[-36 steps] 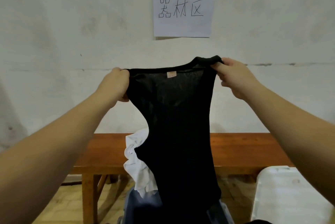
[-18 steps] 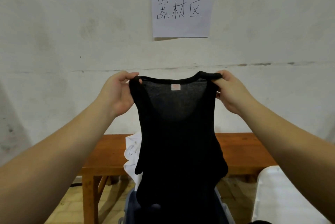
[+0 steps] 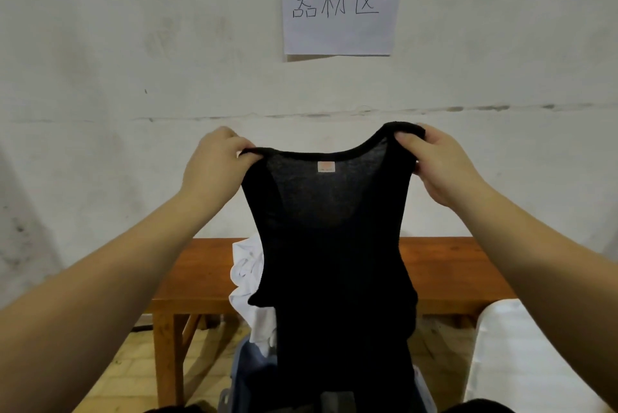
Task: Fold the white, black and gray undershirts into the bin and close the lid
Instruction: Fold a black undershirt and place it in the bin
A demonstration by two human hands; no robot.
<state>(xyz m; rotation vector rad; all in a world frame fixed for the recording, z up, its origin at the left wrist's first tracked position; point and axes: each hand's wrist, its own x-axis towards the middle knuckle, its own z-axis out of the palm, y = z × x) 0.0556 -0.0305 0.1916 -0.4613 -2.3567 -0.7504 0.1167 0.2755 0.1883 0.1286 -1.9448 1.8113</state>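
I hold the black undershirt up in front of me by its two shoulder straps. My left hand pinches the left strap and my right hand pinches the right strap. The shirt hangs straight down, its small tag facing me. Behind it, the white undershirt lies crumpled on the wooden bench and droops over the front edge. Below the shirt sits the blue-grey bin, mostly hidden by the black fabric. The gray undershirt is not in view.
A white plastic lid leans at the lower right. A paper sign is stuck on the white wall behind the bench. Tiled floor shows under the bench at the left.
Both hands came down with the black undershirt, first drew closer together, then spread apart again. The shirt now hangs flatter with its neckline stretched open.
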